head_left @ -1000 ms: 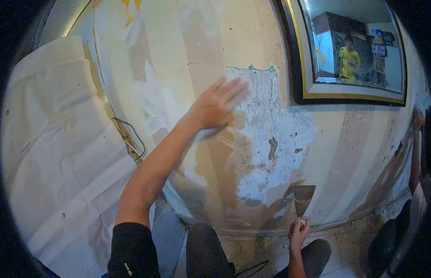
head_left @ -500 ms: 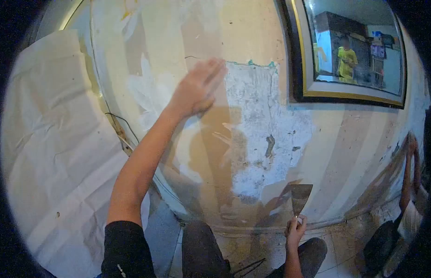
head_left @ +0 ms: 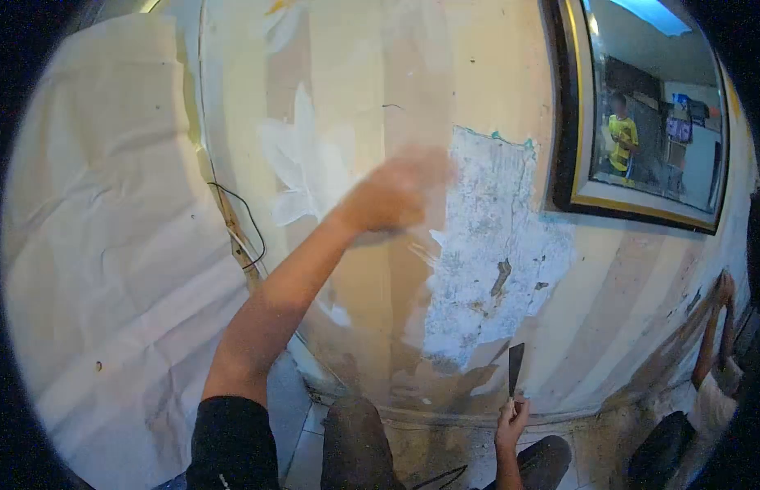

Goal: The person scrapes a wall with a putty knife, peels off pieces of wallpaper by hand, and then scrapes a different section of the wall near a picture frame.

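My left hand (head_left: 400,192) is raised in front of the striped wall (head_left: 417,90), by the left edge of a bare whitish patch (head_left: 486,237) where the covering has come off. Motion smears its fingers, so their pose and any contact with the wall cannot be made out. Low down near my knee, my right hand (head_left: 512,418) grips a putty knife (head_left: 516,367) by its handle. The blade points up and is turned nearly edge-on to me, just below the patch. Ragged edges and a dark chipped spot (head_left: 501,278) mark the patch.
A framed mirror (head_left: 657,122) hangs at upper right, reflecting a person in yellow. At the far right another person's hands (head_left: 725,287) touch the wall. A pale creased sheet (head_left: 102,229) covers the left side, with a dark cable (head_left: 253,224) beside it.
My left hand has moved down along the patch's left edge from its top corner. The putty knife has turned from blade face to nearly edge-on. My view has shifted up and left.
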Motion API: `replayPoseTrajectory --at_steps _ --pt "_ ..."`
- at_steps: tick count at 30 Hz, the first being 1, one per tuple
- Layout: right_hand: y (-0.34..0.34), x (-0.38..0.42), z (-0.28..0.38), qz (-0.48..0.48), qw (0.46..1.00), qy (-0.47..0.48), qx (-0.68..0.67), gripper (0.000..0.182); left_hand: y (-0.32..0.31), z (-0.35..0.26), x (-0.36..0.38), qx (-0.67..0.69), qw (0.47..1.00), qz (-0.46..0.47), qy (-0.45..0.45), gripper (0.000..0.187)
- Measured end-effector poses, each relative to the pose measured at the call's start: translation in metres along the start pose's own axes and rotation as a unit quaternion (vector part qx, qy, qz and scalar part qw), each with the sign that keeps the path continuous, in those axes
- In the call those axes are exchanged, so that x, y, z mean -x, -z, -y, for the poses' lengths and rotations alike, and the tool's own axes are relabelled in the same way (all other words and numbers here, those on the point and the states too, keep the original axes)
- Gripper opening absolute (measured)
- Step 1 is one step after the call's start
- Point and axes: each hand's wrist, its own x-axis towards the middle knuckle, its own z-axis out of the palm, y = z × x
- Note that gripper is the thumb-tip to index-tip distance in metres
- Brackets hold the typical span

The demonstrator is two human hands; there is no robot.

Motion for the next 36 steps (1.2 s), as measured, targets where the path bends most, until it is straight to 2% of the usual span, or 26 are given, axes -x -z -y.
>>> replayPoseTrajectory --at_steps 1,3,5,7,9,10,13,15,16,17,18,19,20,21,22,24,25,26,28,29,31,32,33,34,35,36 --pt "-0.004 0.000 0.026 0.001 1.000 0.004 0.004 0.014 -0.001 -0.005 -0.001 -0.013 0.993 0.054 -0.100 0.072" --pt "-0.008 -0.003 0.086 0.066 0.998 0.022 0.001 0.023 -0.005 -0.006 0.001 -0.009 0.997 0.030 -0.072 0.075" --pt "-0.010 -0.016 0.126 0.078 0.994 0.071 0.017 0.025 -0.011 -0.005 0.006 -0.003 0.999 0.010 -0.051 0.078" --pt "-0.016 -0.032 0.157 0.084 0.990 0.112 0.032 0.026 -0.017 -0.004 0.015 -0.004 1.000 -0.015 0.015 0.077" --pt "-0.018 -0.056 0.179 0.010 0.933 0.337 0.128 0.028 -0.025 -0.008 0.019 -0.010 0.999 -0.030 0.026 0.077" --pt "-0.016 -0.060 0.181 0.002 0.930 0.343 0.132 0.028 -0.028 -0.009 0.019 -0.019 0.998 -0.040 0.041 0.077" --pt "-0.009 -0.056 0.180 -0.051 0.943 0.316 0.087 0.028 -0.031 -0.011 0.022 -0.014 0.998 -0.043 0.053 0.076" --pt "0.001 -0.038 0.172 0.037 0.994 0.102 0.003 0.029 -0.032 -0.013 0.024 -0.021 0.998 -0.041 0.053 0.075" --pt "0.008 -0.029 0.158 0.035 0.994 0.100 0.002 0.029 -0.032 -0.014 0.025 -0.031 0.997 -0.036 0.055 0.075" --pt "0.019 -0.021 0.138 0.102 0.993 -0.045 -0.027 0.028 -0.033 -0.016 0.026 -0.030 0.998 -0.034 0.051 0.075" --pt "0.029 -0.015 0.116 0.167 0.966 -0.186 -0.057 0.028 -0.034 -0.017 0.027 -0.040 0.998 -0.026 0.050 0.074" --pt "0.038 -0.011 0.093 0.164 0.967 -0.187 -0.061 0.028 -0.034 -0.017 0.027 -0.051 0.997 -0.018 0.048 0.074" --pt "0.048 -0.007 0.067 0.237 0.950 -0.201 0.035 0.031 -0.031 -0.013 0.027 -0.050 0.998 -0.017 0.043 0.074" --pt "0.058 -0.002 0.048 0.308 0.918 -0.213 0.130 0.034 -0.026 -0.008 0.027 -0.042 0.999 0.015 -0.021 0.072" --pt "0.066 0.005 0.035 0.307 0.919 -0.214 0.125 0.034 -0.020 -0.001 0.027 -0.034 0.995 0.047 -0.087 0.070" --pt "0.069 0.012 0.016 0.371 0.892 -0.217 0.141 0.040 -0.007 0.027 0.024 -0.082 0.986 0.063 -0.129 0.068" --pt "0.069 0.015 0.018 0.386 0.863 -0.312 0.096 0.043 0.001 0.040 0.019 -0.125 0.975 0.075 -0.165 0.065" --pt "0.064 0.015 0.021 0.385 0.864 -0.312 0.091 0.043 0.011 0.053 0.012 -0.127 0.974 0.077 -0.170 0.065" --pt "0.056 0.015 0.030 0.466 0.814 -0.306 0.163 0.043 0.043 0.070 -0.012 -0.169 0.982 -0.003 -0.081 0.059" --pt "0.055 0.016 0.027 0.466 0.814 -0.308 0.161 0.043 0.055 0.078 -0.027 -0.190 0.979 -0.023 -0.066 0.061" --pt "0.054 0.016 0.015 0.573 0.764 -0.183 0.233 0.043 0.068 0.097 -0.053 -0.212 0.975 -0.044 -0.051 0.062" --pt "0.053 0.015 0.011 0.573 0.764 -0.184 0.233 0.043 0.069 0.104 -0.066 -0.228 0.970 -0.087 -0.007 0.058" --pt "0.053 0.014 0.007 0.613 0.713 -0.192 0.282 0.043 0.068 0.106 -0.075 -0.241 0.961 -0.129 0.038 0.054" --pt "0.052 0.014 0.002 0.649 0.656 -0.198 0.329 0.042 0.065 0.107 -0.081 -0.241 0.961 -0.129 0.038 0.054" --pt "0.058 0.025 -0.023 0.649 0.657 -0.199 0.328 0.042 0.062 0.105 -0.087 -0.254 0.952 -0.153 0.083 0.053" --pt "0.072 0.043 -0.070 0.576 0.738 -0.259 0.238 0.042 0.059 0.105 -0.090 -0.265 0.939 -0.178 0.130 0.053"
